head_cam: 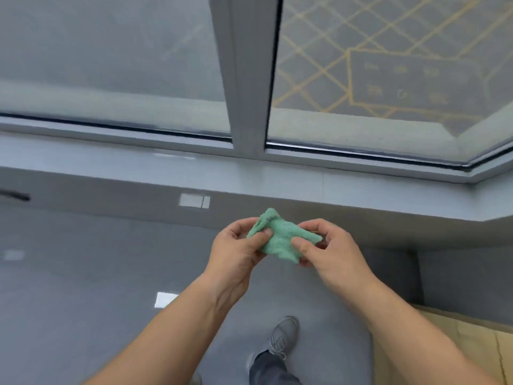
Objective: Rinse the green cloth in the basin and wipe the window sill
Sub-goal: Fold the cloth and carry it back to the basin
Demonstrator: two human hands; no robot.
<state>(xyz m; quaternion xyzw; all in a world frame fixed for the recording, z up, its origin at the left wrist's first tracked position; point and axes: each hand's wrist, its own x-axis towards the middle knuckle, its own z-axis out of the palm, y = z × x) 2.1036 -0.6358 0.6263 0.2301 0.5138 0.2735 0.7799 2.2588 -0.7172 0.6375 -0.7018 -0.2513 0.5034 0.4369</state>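
Green cloth (280,240) pinched between both hands' fingers (256,238).

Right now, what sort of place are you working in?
Likely an upper-floor room by a large window: a grey window sill under big panes split by a frame post, looking down on yellow-lined pavement. Both hands hold the green cloth; no basin in view.

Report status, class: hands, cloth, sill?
Left hand and right hand both pinching green cloth. Cloth bunched, off window sill. Nothing lying on visible sill.
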